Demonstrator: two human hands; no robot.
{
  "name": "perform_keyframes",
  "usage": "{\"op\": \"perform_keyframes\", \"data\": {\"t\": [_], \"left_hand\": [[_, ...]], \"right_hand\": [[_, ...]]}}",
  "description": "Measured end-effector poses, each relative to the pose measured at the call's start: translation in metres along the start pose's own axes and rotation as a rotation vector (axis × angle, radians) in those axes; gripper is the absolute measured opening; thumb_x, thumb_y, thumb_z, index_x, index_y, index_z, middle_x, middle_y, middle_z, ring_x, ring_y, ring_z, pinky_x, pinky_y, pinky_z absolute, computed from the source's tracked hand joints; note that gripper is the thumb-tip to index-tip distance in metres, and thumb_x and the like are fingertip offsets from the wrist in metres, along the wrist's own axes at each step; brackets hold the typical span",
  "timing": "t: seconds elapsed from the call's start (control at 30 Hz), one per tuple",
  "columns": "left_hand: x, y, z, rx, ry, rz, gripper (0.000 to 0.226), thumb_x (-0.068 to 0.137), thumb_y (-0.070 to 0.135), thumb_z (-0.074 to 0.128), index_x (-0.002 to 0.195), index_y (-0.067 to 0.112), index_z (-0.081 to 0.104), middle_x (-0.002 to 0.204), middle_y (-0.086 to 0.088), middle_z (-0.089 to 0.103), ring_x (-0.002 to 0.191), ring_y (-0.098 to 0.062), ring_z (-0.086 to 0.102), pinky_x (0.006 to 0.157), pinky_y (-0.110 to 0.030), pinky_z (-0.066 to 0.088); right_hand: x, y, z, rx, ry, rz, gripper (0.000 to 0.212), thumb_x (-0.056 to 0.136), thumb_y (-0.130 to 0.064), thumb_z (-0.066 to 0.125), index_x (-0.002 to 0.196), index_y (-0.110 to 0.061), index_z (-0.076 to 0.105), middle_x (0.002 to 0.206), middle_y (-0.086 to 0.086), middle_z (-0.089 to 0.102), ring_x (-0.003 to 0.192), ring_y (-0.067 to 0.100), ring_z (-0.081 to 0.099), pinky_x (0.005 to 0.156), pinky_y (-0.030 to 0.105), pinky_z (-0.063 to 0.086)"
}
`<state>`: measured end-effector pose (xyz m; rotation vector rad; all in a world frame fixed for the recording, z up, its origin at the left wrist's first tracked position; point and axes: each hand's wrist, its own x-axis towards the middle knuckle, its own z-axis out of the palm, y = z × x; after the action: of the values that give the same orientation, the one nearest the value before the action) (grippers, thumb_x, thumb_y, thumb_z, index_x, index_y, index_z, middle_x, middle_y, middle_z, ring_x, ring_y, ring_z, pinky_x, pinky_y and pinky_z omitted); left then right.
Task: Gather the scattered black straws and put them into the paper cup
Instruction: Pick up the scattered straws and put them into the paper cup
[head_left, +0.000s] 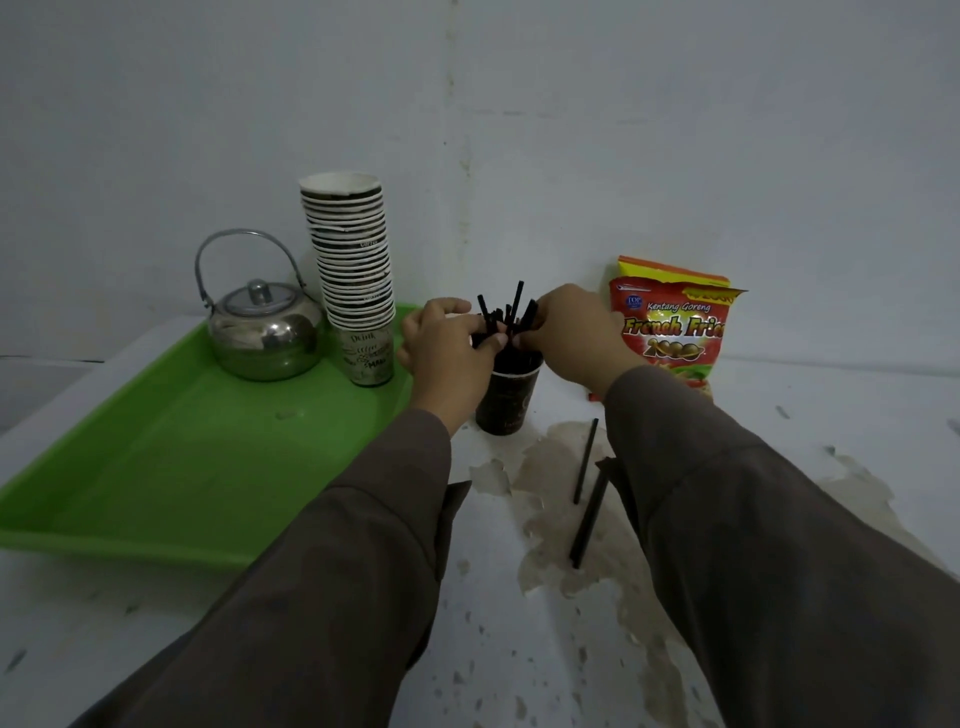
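A dark paper cup (506, 402) stands on the white table just right of the green tray. A bunch of black straws (511, 317) sticks up out of it. My left hand (449, 351) and my right hand (569, 335) meet above the cup's rim, fingers pinched around the straws from both sides. Two more black straws lie on the table to the right of the cup: a thin one (585, 460) and a thicker one (588, 519), partly under my right sleeve.
The green tray (171, 467) on the left carries a steel kettle (262, 325) and a tall stack of paper cups (353, 275). A red snack bag (672, 325) leans on the wall at the right. The tabletop (550, 613) is peeling and stained.
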<state>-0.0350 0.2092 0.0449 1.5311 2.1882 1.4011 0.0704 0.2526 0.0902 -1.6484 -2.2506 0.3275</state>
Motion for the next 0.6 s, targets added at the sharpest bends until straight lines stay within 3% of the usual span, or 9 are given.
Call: {"op": "perform_keyframes", "data": {"t": [0.13, 0.33, 0.47, 0.6], "left_hand": [[0.002, 0.001, -0.002, 0.002, -0.014, -0.006, 0.017, 0.08, 0.03, 0.066, 0.093, 0.022, 0.071, 0.124, 0.004, 0.05, 0.121, -0.024, 0.029, 0.09, -0.033, 0.018], [0.008, 0.002, -0.009, -0.022, -0.076, 0.085, 0.028, 0.082, 0.029, 0.064, 0.108, 0.021, 0.067, 0.121, 0.001, 0.055, 0.12, -0.025, 0.035, 0.101, -0.035, 0.029], [0.011, 0.004, -0.012, -0.068, -0.135, 0.127, 0.034, 0.086, 0.024, 0.06, 0.119, 0.013, 0.06, 0.112, -0.009, 0.053, 0.104, -0.019, 0.049, 0.078, -0.012, 0.027], [0.015, 0.004, -0.015, -0.047, -0.088, 0.176, 0.039, 0.085, 0.02, 0.061, 0.123, 0.014, 0.056, 0.098, -0.005, 0.054, 0.084, -0.012, 0.047, 0.067, -0.012, 0.028]], "right_hand": [[-0.002, 0.002, -0.001, 0.078, 0.056, -0.026, 0.036, 0.088, -0.029, 0.06, 0.123, -0.026, 0.058, 0.12, 0.002, 0.064, 0.117, 0.025, 0.052, 0.103, 0.048, 0.032], [-0.013, 0.006, -0.007, 0.221, 0.235, -0.145, 0.041, 0.089, -0.03, 0.059, 0.129, -0.032, 0.051, 0.104, -0.002, 0.069, 0.106, 0.02, 0.058, 0.1, 0.046, 0.033], [-0.007, 0.004, -0.007, 0.224, 0.23, -0.158, 0.033, 0.092, -0.026, 0.054, 0.125, -0.027, 0.057, 0.112, 0.004, 0.068, 0.108, 0.024, 0.059, 0.098, 0.048, 0.042], [-0.002, 0.007, -0.004, 0.176, 0.176, -0.177, 0.025, 0.094, -0.021, 0.051, 0.114, -0.021, 0.067, 0.12, 0.005, 0.066, 0.111, 0.022, 0.059, 0.095, 0.039, 0.047]]}}
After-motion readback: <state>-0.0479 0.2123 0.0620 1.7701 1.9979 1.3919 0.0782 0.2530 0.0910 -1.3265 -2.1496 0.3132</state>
